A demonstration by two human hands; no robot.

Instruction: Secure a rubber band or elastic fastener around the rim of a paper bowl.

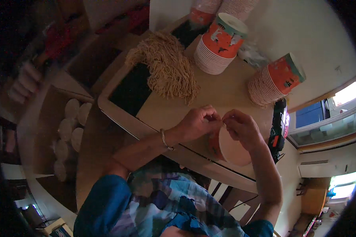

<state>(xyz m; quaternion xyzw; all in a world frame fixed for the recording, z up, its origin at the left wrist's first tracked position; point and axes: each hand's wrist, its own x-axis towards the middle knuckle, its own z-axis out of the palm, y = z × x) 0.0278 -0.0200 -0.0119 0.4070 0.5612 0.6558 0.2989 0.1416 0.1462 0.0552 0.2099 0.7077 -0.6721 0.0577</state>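
Near the surface's (225, 94) front edge, both hands pinch something thin, perhaps string, at the paper cup's (231, 148) rim, left hand (195, 124) and right hand (243, 128) equally close.

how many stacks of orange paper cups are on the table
2 fully seen: one stack lying behind the pile of strings, another to its right. Two more sit partly cut off at the top edge.

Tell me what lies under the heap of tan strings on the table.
The heap of tan strings lies partly on a black sheet and partly on the bare table. Whatever sits beneath the heap's middle is covered.
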